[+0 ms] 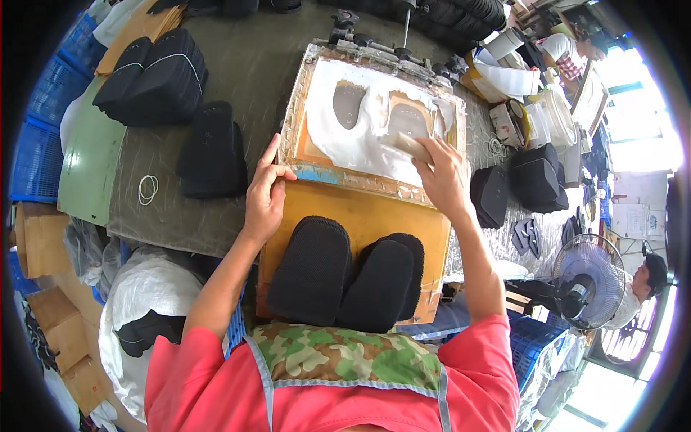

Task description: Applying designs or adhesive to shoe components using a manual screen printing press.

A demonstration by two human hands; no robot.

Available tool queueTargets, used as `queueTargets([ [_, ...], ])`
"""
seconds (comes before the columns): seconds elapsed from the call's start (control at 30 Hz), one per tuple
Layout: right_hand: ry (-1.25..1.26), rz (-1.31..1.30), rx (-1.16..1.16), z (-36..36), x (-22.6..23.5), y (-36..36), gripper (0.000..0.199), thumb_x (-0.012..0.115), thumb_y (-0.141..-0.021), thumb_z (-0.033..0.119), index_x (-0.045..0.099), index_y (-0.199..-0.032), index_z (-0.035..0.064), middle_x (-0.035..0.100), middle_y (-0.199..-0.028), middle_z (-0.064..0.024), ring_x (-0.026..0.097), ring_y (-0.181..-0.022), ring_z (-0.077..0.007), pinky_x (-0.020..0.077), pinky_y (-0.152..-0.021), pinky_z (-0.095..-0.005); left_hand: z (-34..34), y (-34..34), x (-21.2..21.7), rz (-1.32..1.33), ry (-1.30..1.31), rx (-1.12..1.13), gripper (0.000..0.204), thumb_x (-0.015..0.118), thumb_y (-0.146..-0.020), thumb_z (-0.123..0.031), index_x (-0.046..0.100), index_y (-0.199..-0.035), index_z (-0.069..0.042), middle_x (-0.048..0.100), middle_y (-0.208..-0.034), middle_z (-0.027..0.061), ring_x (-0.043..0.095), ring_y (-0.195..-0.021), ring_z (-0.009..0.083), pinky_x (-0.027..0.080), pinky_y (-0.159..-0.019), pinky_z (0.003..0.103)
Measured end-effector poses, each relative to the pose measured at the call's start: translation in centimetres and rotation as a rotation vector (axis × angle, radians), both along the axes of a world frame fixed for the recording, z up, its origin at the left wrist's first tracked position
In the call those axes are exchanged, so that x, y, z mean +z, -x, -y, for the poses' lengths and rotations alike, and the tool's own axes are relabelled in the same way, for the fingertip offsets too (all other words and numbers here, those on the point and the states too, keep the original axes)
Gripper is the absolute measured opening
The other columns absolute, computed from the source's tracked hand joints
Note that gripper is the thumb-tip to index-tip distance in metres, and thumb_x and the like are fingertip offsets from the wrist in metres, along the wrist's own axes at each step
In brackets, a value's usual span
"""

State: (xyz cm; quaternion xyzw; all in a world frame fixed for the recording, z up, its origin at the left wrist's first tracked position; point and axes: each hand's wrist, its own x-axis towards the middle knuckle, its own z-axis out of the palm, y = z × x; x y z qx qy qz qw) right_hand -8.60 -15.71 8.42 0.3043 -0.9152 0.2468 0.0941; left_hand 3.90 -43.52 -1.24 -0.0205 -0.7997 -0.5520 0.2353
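Note:
A hinged screen-printing frame [338, 180] lies tilted on the table in front of me, its mesh coated with white ink [327, 129] around dark, insole-shaped openings. My left hand [266, 201] grips the frame's near left corner, thumb on top and index finger along the side. Inside the frame, my right hand [448, 176] holds a pale, flat squeegee [409, 146] against the inked mesh, over the right opening. Black insoles [309, 270] lie in two overlapping stacks on the yellow board [288, 216] closest to my body.
Stacks of black insoles [162, 75] stand at the left, more [536, 180] at the right. A white string loop [147, 189] lies on the table [165, 223]. A fan [586, 281] and a person [637, 288] are at the right; another person [565, 54] is farther back.

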Motion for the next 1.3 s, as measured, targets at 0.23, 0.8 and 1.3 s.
queueTargets([
  [0.23, 0.134, -0.140, -0.048, 7.9, -0.7, 9.8, 0.022, 0.061, -0.078, 0.007, 0.066, -0.100, 0.0056, 0.067, -0.090, -0.0160, 0.063, -0.084, -0.0362, 0.0501, -0.076, -0.0421, -0.8, 1.2, 0.9, -0.028, -0.043, -0.082, 0.019, 0.041, -0.079, 0.014, 0.054, -0.085, 0.001, 0.037, -0.148, 0.0186, 0.053, -0.116, 0.0202, 0.043, -0.086, 0.027],
  [0.8, -0.140, -0.242, -0.084, 5.2, 0.5, 15.2, 0.027, 0.052, -0.077, 0.009, 0.060, -0.102, 0.0039, 0.063, -0.095, -0.0176, 0.058, -0.094, -0.0358, 0.0437, -0.089, -0.0464, -0.7, 0.3, 2.2, 0.102, -0.134, -0.120, 0.018, 0.044, -0.080, 0.009, 0.054, -0.089, -0.001, 0.033, -0.150, 0.0181, 0.053, -0.111, 0.0166, 0.043, -0.088, 0.029],
  [1.3, 0.204, -0.028, -0.619, -25.3, 1.5, -1.2, 0.015, 0.061, -0.089, 0.013, 0.067, -0.101, 0.0074, 0.067, -0.080, -0.0033, 0.061, -0.071, -0.0093, 0.0487, -0.068, -0.0252, 0.6, 6.6, 14.9, -0.281, 0.234, -0.110, 0.051, 0.050, -0.085, 0.000, 0.042, -0.135, -0.008, 0.045, -0.139, 0.0094, 0.040, -0.129, 0.0234, 0.031, -0.107, 0.037],
])
